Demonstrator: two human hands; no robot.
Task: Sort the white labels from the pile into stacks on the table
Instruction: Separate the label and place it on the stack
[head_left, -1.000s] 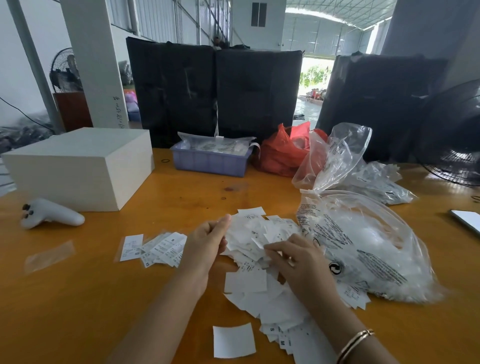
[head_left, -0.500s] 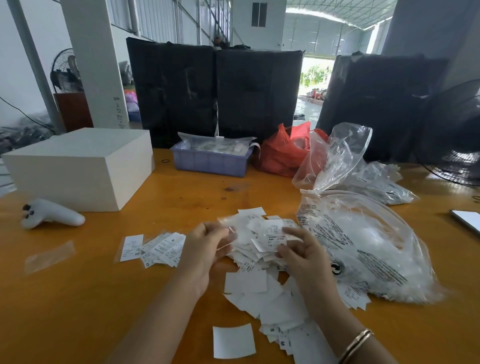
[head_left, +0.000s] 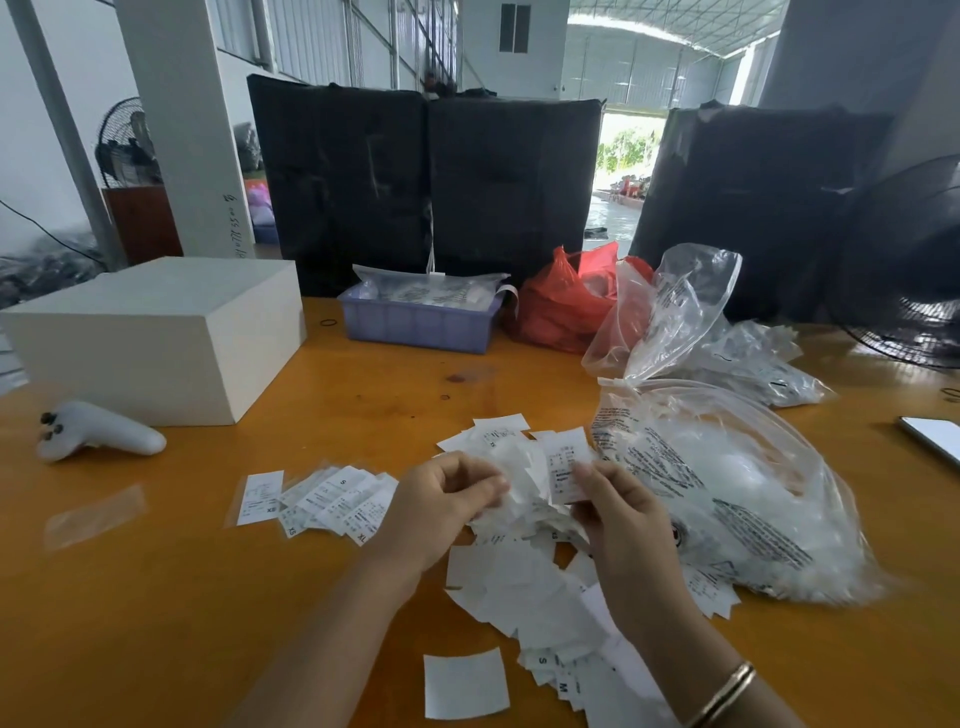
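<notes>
A single label (head_left: 566, 465), long axis upright, is pinched by the right hand (head_left: 621, 512) above the pile (head_left: 524, 582). Loose labels are gripped by the left hand (head_left: 441, 501), nearer the sorted stacks (head_left: 322, 499) lying left on the desk (head_left: 156, 623).

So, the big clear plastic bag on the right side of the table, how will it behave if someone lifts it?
The clear plastic bag looks thin and crumpled, so it would probably sag rather than hold shape. Its white filling looks fluffy, so it is likely light for its bulk. The glossy film may slip in the fingers.
</notes>
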